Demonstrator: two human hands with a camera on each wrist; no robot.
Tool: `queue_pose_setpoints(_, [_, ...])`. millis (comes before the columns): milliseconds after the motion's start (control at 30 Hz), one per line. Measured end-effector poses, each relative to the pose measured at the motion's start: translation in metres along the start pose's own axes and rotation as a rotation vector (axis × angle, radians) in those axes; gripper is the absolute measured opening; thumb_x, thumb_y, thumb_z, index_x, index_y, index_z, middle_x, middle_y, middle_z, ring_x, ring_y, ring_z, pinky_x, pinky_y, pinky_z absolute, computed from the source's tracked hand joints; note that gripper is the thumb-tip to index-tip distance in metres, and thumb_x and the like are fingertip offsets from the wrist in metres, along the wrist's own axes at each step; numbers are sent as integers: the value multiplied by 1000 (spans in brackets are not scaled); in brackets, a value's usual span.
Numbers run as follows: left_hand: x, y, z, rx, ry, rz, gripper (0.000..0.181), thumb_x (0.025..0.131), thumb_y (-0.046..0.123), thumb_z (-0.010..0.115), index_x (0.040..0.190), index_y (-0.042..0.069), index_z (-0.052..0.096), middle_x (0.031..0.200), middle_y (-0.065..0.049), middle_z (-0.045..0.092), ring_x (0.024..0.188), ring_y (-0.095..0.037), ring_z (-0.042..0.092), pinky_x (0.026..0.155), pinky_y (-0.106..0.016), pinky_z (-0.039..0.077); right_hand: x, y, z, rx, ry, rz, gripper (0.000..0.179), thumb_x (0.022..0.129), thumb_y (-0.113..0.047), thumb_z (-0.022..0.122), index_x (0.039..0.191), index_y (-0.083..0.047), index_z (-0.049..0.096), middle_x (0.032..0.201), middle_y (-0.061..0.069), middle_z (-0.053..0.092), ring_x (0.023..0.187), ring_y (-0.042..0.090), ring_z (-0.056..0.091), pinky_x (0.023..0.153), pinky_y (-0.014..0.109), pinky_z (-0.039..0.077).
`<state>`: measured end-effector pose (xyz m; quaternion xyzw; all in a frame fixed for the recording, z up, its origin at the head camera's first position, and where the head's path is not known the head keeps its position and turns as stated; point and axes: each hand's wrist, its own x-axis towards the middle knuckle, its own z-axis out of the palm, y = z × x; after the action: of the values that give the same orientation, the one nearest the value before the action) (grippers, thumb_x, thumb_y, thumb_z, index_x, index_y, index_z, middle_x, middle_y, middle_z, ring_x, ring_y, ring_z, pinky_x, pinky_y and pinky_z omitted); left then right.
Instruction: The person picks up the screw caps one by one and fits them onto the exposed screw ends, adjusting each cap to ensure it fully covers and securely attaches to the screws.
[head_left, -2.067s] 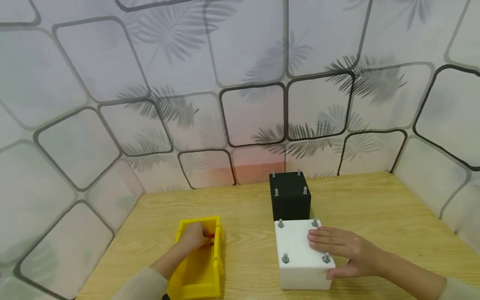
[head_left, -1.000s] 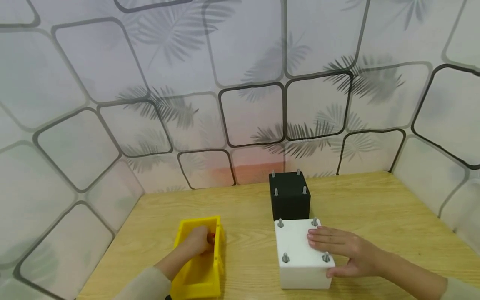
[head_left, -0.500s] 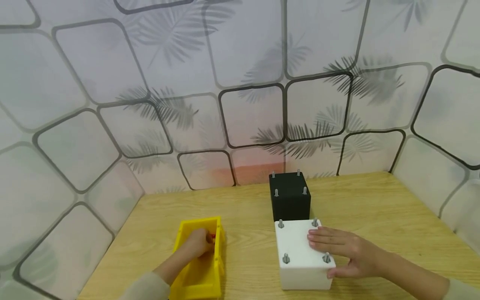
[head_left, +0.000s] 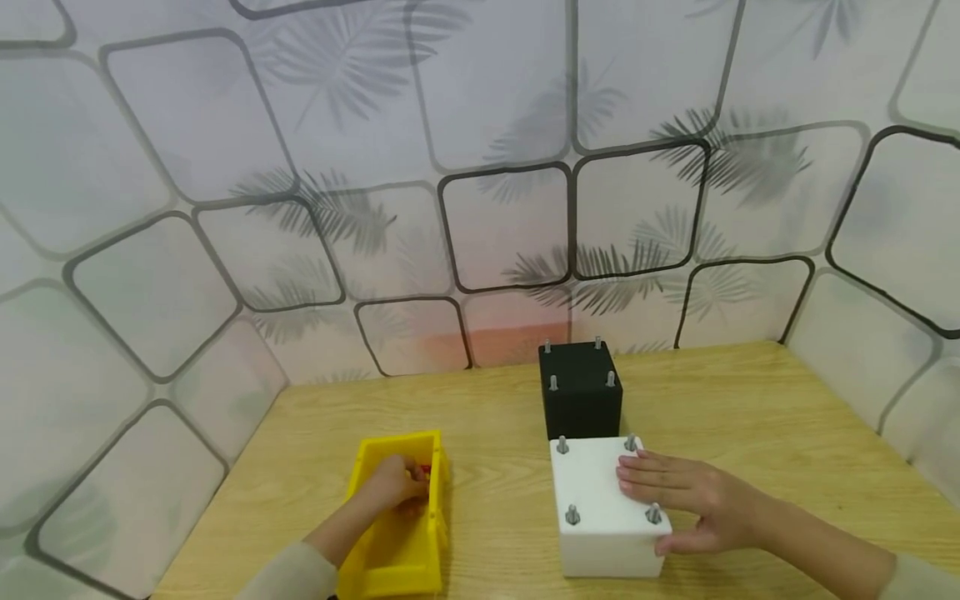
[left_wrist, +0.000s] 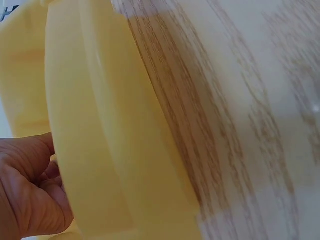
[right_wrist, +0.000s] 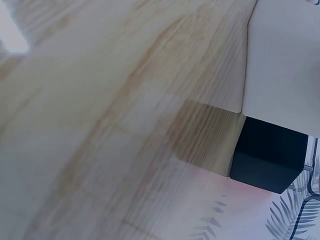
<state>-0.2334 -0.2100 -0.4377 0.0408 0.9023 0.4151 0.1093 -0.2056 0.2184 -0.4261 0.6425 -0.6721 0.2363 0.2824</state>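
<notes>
My left hand [head_left: 393, 485] reaches down into the far end of a yellow bin [head_left: 397, 582], its fingers bent beside small red pieces [head_left: 426, 469]. In the left wrist view, the bin's wall [left_wrist: 95, 120] hides the fingertips of that hand [left_wrist: 32, 187], so I cannot tell whether they pinch anything. On the right stands a white box [head_left: 592, 479] with upright threaded bolts and nuts [head_left: 573, 515] at its top corners. My right hand [head_left: 701, 504] rests on it, fingers straight across the top and thumb against the near right side.
Directly behind the white box stands a black box [head_left: 581, 408] with upright bolts at its corners. Both sit on a wood-grain table [head_left: 495, 517]. Patterned wall covering [head_left: 502, 233] encloses the back and sides.
The left hand shifts slightly within the bin, its fingers moving among the red pieces. My right hand and both boxes stay where they were.
</notes>
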Motion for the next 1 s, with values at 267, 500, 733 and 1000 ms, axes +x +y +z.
queue_pose_setpoints(267, [-2,3,-3,-95,-45,-37,9,83,-4,64,77,-7,58,60,-11,63,51,-19,63,49,-33,56,3,-1,-1,-24,15,-30,62,81,-39,74,115,11,61,123,21,61,127,27,49,110,27,31])
queue_pose_setpoints(500, [0,-4,-8,-147,-104,10,11,84,-3,64,75,-6,58,62,-11,63,54,-21,65,51,-33,57,3,0,0,-26,22,-26,62,80,-39,74,115,11,61,122,21,61,125,28,50,110,27,32])
queue_pose_setpoints(733, [-2,5,-16,-96,-187,1,9,86,-2,62,81,-9,61,65,-10,65,55,-17,65,54,-34,58,3,0,1,-26,33,-28,62,80,-39,74,114,11,62,121,20,62,124,28,52,110,26,32])
queue_pose_setpoints(1000, [0,10,-22,-110,-208,-25,11,88,0,61,87,-11,64,66,-9,65,56,-13,63,57,-33,58,5,0,2,-20,55,-43,60,81,-39,74,113,11,62,119,21,63,122,28,54,110,27,33])
